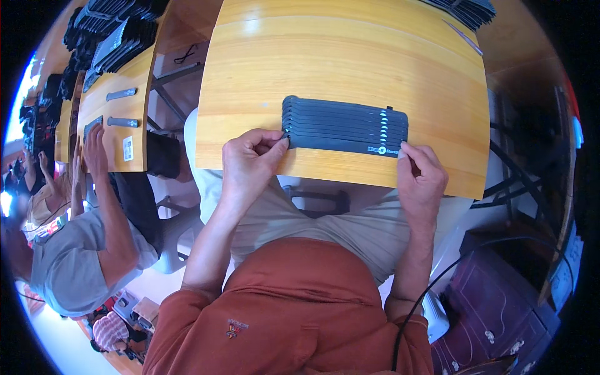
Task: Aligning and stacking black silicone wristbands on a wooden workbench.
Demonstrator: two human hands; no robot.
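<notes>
A fanned row of several black flat strips (344, 128) lies near the front edge of the table, overlapping like steps. Each carries a small white mark near its right end, and the nearest strip shows a white printed label. At the left end, my left hand (253, 159) pinches the corner of the nearest strip between thumb and fingers. My right hand (422, 175) is closed at that strip's right end, with thumb and forefinger at its corner. A small black tab sticks up at the far right of the row.
The light wooden table (344, 56) stretches out before me. A thin pointed tool (462, 37) and a black stack (465, 11) lie at its far right. On the left, a co-worker (94, 244) sits at another table with black stacks (125, 44) and loose strips (122, 122).
</notes>
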